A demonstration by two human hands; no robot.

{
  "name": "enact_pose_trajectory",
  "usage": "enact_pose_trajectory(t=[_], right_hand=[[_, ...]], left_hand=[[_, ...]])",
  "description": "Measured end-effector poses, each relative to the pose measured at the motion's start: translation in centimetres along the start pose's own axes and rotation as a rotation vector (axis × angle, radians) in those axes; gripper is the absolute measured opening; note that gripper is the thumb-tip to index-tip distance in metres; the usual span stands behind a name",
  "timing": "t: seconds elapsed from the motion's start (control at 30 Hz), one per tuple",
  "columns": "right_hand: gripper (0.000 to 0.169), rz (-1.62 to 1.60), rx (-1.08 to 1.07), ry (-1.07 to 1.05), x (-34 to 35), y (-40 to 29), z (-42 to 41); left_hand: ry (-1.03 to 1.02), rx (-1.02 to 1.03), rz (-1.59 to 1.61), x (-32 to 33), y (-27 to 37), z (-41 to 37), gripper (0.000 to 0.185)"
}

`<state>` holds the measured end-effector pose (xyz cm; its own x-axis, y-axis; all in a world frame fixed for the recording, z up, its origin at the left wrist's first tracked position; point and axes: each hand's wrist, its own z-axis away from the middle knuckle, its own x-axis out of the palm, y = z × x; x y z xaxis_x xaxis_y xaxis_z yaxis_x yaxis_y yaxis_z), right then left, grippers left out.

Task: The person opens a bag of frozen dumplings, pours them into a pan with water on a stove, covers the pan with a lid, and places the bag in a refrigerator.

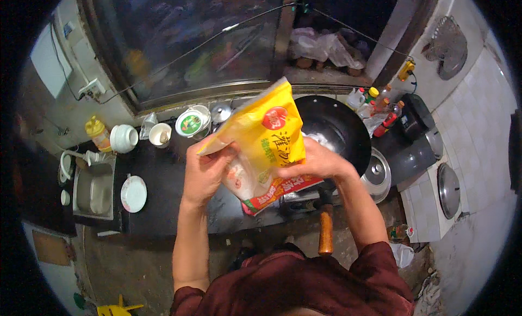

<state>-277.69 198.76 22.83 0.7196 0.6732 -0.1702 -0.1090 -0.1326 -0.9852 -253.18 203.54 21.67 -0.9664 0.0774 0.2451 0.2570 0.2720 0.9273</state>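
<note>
A yellow plastic food bag (261, 132) with a red lower band is held up over the counter's front part, tilted to one side. It bears writing, and something pale shows through its lower left part. My left hand (208, 169) pinches its left edge between thumb and fingers. On the right side my right hand (318, 161) grips the bag, thumb across the front. Behind the bag and right hand sits a black wok (342, 132) with something white in it, partly hidden. The wok's wooden handle (326, 232) points towards me.
Left on the black counter (163, 206) are a steel sink (94, 193), a plate (133, 194), stacked bowls (123, 138) and a lidded tub (191, 123). Several bottles (377, 106) and a pot lid (376, 169) stand right of the wok. A window (195, 42) lies behind.
</note>
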Motion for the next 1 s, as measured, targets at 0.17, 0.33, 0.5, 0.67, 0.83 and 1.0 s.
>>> enact_pose_trajectory(t=[0.17, 0.33, 0.5, 0.67, 0.83, 1.0], right_hand=[[0.032, 0.082, 0.093, 0.082, 3.7, 1.4, -2.0], [0.037, -0.223, 0.110, 0.071, 6.9, 1.0, -3.5], [0.048, -0.085, 0.046, -0.233, 9.7, -1.3, -5.1], [0.066, -0.159, -0.044, -0.540, 15.0, -2.3, -7.7], [0.075, 0.167, -0.025, -0.810, 22.1, -0.3, -9.3], [0.097, 0.237, 0.015, -1.002, 32.4, 1.0, -8.4]], left_hand=[[0.094, -0.053, 0.162, -3.2, 0.2, 2.6, 0.026], [0.202, -0.085, 0.192, -6.1, 0.6, 6.8, 0.030], [0.271, 0.106, -0.158, -7.3, 5.0, 12.1, 0.018], [0.659, 0.043, -0.756, -9.9, 10.9, 17.9, 0.016], [0.665, 0.108, -1.020, -9.3, 15.1, 25.1, 0.013], [0.901, 0.093, -1.075, -11.5, 18.0, 34.2, 0.011]])
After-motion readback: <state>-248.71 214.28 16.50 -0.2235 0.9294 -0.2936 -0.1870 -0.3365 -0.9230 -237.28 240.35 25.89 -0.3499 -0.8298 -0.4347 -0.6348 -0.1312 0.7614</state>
